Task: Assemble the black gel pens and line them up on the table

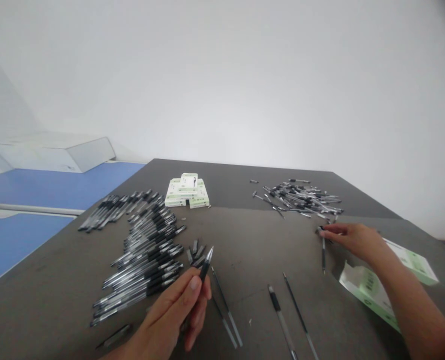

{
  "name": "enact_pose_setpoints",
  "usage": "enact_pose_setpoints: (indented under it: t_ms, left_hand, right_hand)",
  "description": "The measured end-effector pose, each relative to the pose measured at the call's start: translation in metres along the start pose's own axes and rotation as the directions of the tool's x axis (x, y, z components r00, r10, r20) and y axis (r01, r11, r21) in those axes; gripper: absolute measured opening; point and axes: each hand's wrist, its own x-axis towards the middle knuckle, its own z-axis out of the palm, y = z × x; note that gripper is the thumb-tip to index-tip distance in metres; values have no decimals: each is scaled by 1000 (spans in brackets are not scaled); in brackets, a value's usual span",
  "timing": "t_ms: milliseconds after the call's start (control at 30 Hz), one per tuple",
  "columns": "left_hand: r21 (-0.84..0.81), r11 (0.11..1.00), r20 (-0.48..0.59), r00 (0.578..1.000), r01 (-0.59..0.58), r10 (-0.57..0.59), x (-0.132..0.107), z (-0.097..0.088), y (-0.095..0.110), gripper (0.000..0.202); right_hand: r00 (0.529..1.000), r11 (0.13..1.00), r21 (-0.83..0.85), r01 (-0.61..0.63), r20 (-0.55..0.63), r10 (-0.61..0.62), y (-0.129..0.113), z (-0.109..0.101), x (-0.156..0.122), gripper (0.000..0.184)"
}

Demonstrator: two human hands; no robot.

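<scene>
One gel pen [206,263] in left hand [173,317], right hand [352,240] pinching refill [323,255]

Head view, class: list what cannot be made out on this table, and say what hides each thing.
Head view: the lower part of the pen in the left hand is hidden by its fingers.
Head view: what the right hand pinches is hidden by its fingertips.
Head view: print on the stacked boxes is too small to read.
Head view: part of the open carton is hidden by the right forearm.
</scene>
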Motion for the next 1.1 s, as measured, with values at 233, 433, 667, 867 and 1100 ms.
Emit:
enact_pose_setpoints:
  t_ms: [233,433,667,867,1100]
  left_hand:
    - [-62,998,-14,1000,-29,28,1,-1,0,50]
    - [-71,996,-61,997,-48,43,2,-2,8,46]
    - [-76,997,-122,992,-23,13,5,0,17,48]
    - [-64,998,-107,994,-3,-4,3,1,16,49]
    - [-40,998,-59,997,40,-42,1,-4,6,47]
  right_hand:
    - [998,998,-20,58,-18,-59,-11,-2,-7,37]
    - [999,998,-36,42,-19,-43,-11,3,-5,35]
    - [1000,999,-31,24,-18,-25,-8,4,-5,47]
    - [1000,999,-36,18,-10,-18,-8,0,-4,44]
    - [1000,999,-43,18,2,-18,-14,8,-3,45]
